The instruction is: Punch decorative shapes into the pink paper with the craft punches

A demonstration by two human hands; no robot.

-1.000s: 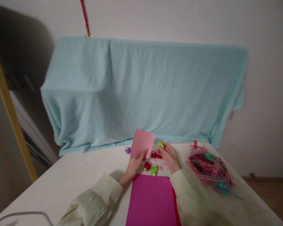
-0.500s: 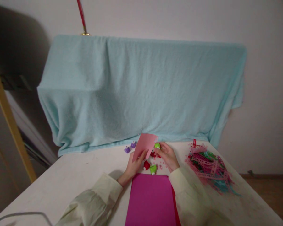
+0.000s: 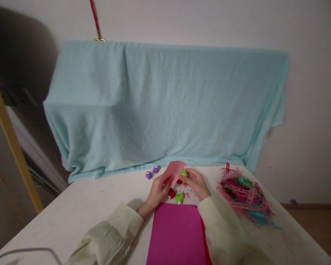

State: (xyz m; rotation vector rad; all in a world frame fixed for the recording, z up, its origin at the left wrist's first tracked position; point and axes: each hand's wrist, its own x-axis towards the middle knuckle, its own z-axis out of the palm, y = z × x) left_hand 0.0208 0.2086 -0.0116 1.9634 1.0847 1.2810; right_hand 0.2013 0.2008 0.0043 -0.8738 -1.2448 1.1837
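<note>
The left hand (image 3: 157, 191) pinches the near edge of a pink paper sheet (image 3: 173, 170), which tilts low over the white table (image 3: 79, 209), its long axis rising away toward the blue cloth (image 3: 165, 106). The right hand (image 3: 197, 184) grips a small green punch (image 3: 184, 172) at the sheet's far right edge, just above two red punches (image 3: 171, 193) and another green one.

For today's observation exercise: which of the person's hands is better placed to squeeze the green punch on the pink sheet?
Right. The right hand already holds the green punch at the edge of the pink sheet, while the left hand grips that sheet.
</note>
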